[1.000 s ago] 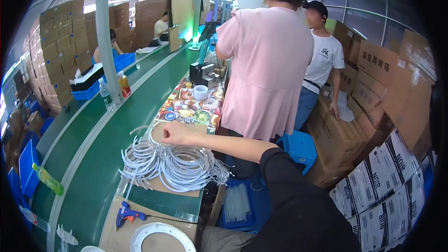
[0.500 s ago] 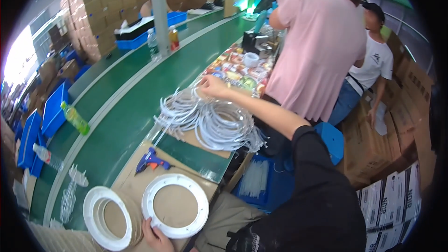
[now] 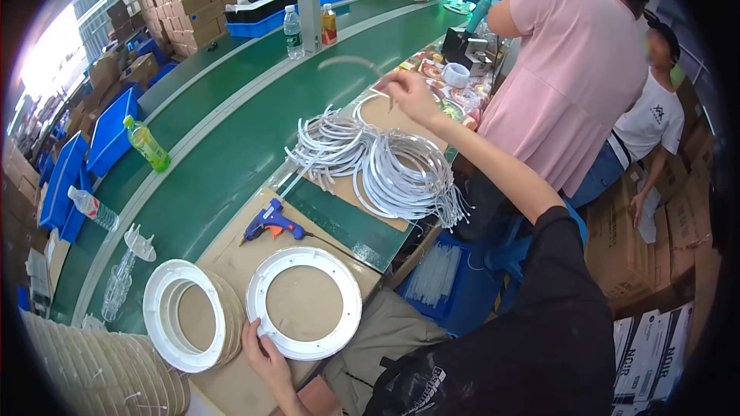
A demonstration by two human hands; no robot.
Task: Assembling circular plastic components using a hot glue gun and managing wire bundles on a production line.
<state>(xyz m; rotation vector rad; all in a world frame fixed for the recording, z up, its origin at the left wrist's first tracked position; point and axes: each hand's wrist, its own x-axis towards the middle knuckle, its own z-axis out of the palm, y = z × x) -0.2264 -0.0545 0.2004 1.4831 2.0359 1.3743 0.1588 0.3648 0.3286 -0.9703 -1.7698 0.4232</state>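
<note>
On the counter (image 3: 331,219) lay the bundle of pale tubes (image 3: 401,177); nearer the person sat the white ring (image 3: 351,304). The right hand (image 3: 415,97) pinched a blurred pale strand (image 3: 354,60); the left hand (image 3: 267,358) touched the ring's rim, fingers slightly spread.

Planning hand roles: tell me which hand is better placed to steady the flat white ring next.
Probably the left hand: it is at the rim of the flat white ring. The right hand is out past the tubes, seemingly holding a pale strip.
</note>
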